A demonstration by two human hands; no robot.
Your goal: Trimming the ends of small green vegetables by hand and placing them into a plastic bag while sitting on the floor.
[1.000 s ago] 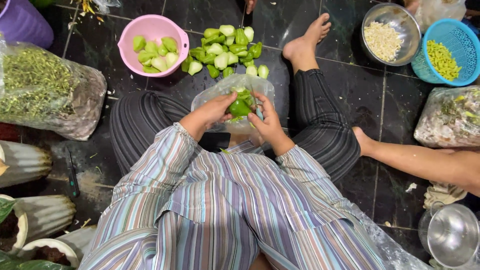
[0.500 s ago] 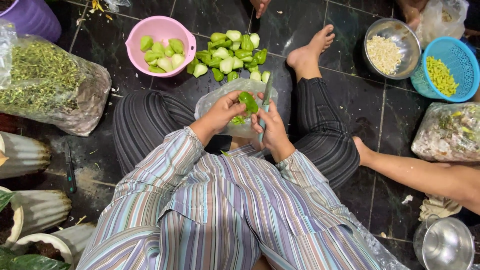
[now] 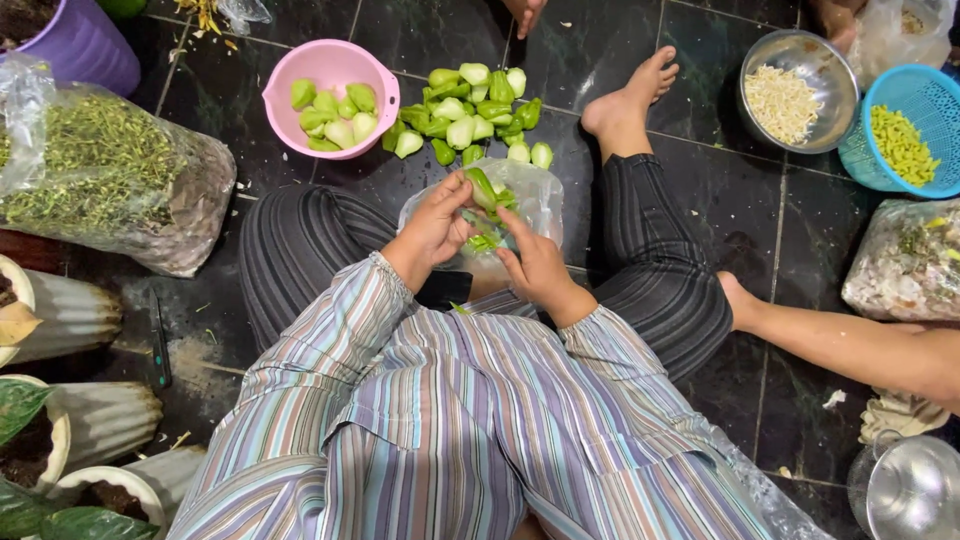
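**Green Vegetable Held Over a Clear Bag, Floor Level**

A smooth, glossy green vegetable piece (image 3: 481, 187) is held above a crinkled clear plastic bag (image 3: 535, 200) that rests in the lap. The piece is pinched between thumb and fingers of the left hand (image 3: 435, 228). The fingers of the right hand (image 3: 535, 268) are pressed together around a thin item at the piece's lower end; whether a blade is held cannot be told, as the fingers cover it. Pale green scraps are seen inside the bag, blurred by the film.

A loose pile of cut vegetable chunks (image 3: 475, 115), pale at the cut faces, lies on the dark glossy tiled floor (image 3: 420, 40) just beyond the bag. More chunks are held in a round pink plastic bowl (image 3: 330, 65) beside the pile. A steel bowl (image 3: 798, 88) of pale shreds and a blue mesh basket (image 3: 925, 105), cut off at the frame edge, are placed at the right. A large bag of fine greens (image 3: 110, 175) is set at the left. Another person's arm (image 3: 850, 345) is partly cropped at the right.
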